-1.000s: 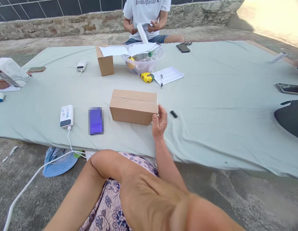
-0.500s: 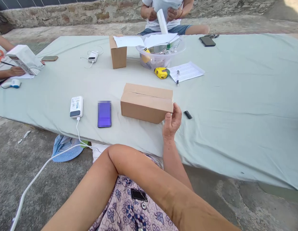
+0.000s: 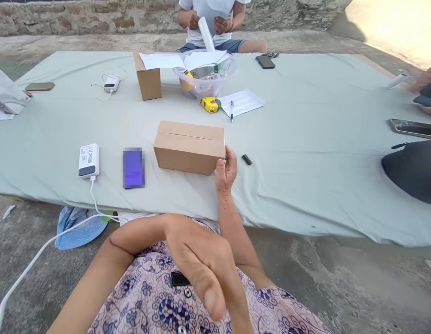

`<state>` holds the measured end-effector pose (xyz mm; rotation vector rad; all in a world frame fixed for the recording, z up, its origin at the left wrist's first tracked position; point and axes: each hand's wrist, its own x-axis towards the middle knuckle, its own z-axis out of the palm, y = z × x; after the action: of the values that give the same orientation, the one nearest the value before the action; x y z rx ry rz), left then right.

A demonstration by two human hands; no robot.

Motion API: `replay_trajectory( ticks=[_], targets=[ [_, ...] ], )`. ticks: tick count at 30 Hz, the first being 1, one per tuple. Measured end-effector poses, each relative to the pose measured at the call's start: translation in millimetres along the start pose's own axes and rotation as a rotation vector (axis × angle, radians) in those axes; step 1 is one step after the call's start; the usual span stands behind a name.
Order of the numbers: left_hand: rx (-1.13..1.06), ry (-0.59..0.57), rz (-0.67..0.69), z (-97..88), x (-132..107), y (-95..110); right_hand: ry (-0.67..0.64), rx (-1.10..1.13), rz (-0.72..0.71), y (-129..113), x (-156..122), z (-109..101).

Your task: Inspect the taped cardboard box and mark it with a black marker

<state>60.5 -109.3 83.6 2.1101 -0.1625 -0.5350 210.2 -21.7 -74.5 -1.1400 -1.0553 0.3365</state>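
The box (image 3: 189, 147) lies flat on the pale green mat (image 3: 306, 139), in the middle of its near half, straight ahead of the person. Its long axis runs left to right, slightly skewed, so the right end sits a little nearer the person than the left. One long side faces the person, and the closed flaps face up with their seam running along the length.

The right hand (image 3: 226, 170) is at the box's right near corner. The thumb presses the near face and the curled fingers (image 3: 232, 157) wrap the end face, so the hand lightly grasps that corner while the box rests on the mat. The left hand (image 3: 201, 260) hangs over the lap, well apart from the box, fingers loosely stretched out and holding nothing.

Just left of the box lies a phone (image 3: 133, 168) with a purple screen. Further left is a white power bank (image 3: 88, 160), whose cable (image 3: 45, 250) trails off the mat onto the ground. A small black object (image 3: 246, 159) lies near the box's right end, just past the right hand.

Beyond the box are a yellow tape measure (image 3: 211, 105), a printed sheet (image 3: 242, 102) with a pen (image 3: 231, 110), a clear bowl (image 3: 205, 79) and a smaller upright carton (image 3: 148, 82). Another person (image 3: 210, 21) sits at the far edge.
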Motion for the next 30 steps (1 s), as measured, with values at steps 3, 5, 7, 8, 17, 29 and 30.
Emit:
replay_trajectory(
  ticks=[3,5,7,8,17,29,30],
  targets=[
    [0.193,0.97,0.029,-8.2,-43.7,-25.6,-0.017,0.003,0.011,-1.1,0.4,0.7],
    [0.36,1.637,-0.264,-9.5,-64.7,-50.0,-0.017,-0.008,0.017,-2.5,0.6,1.5],
    [0.415,1.901,-0.501,-9.8,-77.2,-78.2,-0.015,-0.02,0.021,-4.1,0.4,2.2],
    [0.395,1.938,-0.567,-9.9,-80.4,-92.3,-0.016,-0.021,0.022,-4.8,0.2,2.4],
    [0.01,1.948,-0.565,-8.7,-64.8,-141.3,0.032,0.013,0.022,-13.8,0.0,0.4],
    [-0.708,2.098,-0.248,-8.4,-78.6,-149.3,-0.136,-0.196,-0.306,-85.5,14.3,-6.3],
    [-0.734,2.099,-0.238,-9.4,-79.4,-149.2,-0.153,-0.189,-0.311,-84.8,15.0,-7.4]
  ],
)
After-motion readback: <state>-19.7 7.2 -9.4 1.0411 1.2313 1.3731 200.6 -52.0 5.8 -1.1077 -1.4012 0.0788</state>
